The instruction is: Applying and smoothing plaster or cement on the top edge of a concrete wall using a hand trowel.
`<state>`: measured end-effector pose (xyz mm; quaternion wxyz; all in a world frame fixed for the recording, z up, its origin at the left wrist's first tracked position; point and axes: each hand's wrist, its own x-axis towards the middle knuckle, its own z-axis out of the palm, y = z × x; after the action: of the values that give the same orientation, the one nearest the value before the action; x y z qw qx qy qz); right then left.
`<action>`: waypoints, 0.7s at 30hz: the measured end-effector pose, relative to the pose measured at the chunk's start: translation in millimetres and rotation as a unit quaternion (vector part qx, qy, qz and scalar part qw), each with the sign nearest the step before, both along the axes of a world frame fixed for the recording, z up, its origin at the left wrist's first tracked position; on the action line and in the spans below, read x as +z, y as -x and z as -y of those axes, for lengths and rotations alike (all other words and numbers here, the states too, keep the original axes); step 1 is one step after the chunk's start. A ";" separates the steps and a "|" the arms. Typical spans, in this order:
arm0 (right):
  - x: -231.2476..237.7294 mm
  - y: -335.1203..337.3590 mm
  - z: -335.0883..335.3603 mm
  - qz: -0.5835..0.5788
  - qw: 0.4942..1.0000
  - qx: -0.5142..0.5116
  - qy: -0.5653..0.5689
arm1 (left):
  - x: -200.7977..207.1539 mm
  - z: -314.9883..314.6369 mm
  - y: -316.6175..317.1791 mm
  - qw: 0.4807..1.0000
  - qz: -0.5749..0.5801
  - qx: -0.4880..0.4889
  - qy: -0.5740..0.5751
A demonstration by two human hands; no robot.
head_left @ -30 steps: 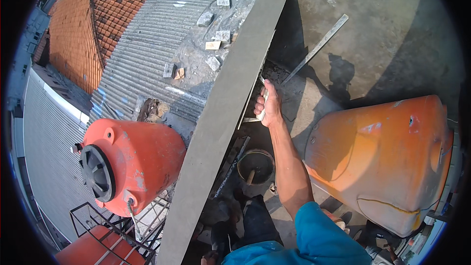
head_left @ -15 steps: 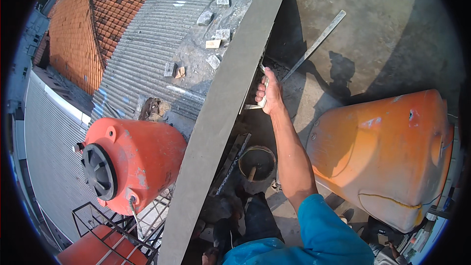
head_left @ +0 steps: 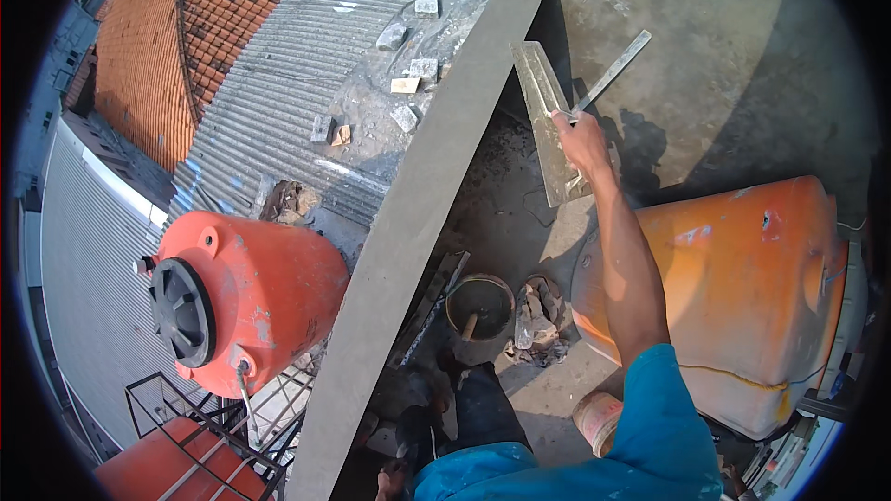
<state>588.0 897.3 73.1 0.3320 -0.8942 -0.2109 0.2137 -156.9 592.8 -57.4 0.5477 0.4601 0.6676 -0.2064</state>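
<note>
My right hand [head_left: 583, 142] grips a long rectangular plastering trowel [head_left: 533, 70]. Its handle side faces up, and the fingers are wrapped round the handle. The trowel is on the right side of a low wall, its far end by the edge of the wall's smooth grey cement top [head_left: 418, 167]. My left hand [head_left: 393, 481] shows only as a small part at the lower edge, beside my leg; its fingers are not clear. A round bucket [head_left: 480, 280] of grey mortar stands near my feet, a wooden handle sticking up out of it.
A straight batten [head_left: 617, 65] lies beyond my right hand. A large orange tank [head_left: 715, 288] fills the right side. Crumpled sacking [head_left: 536, 315] and a pinkish pail [head_left: 599, 417] sit nearer. Left of the wall are another orange tank [head_left: 278, 288] and corrugated roofing [head_left: 269, 102] with loose blocks.
My right hand has swung the trowel away from the wall's inner side, to the right and farther off, turning its upper side into view. The sacking and pail have come into sight.
</note>
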 end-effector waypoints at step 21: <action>12.2 130.3 34.2 0.078 0.970 0.177 0.147 | 11.7 -22.7 -35.2 0.999 0.030 -0.037 -0.008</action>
<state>457.7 863.1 85.3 0.1359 -0.8955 -0.3575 0.2276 -121.6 615.5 -45.7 0.5554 0.4951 0.6350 -0.2076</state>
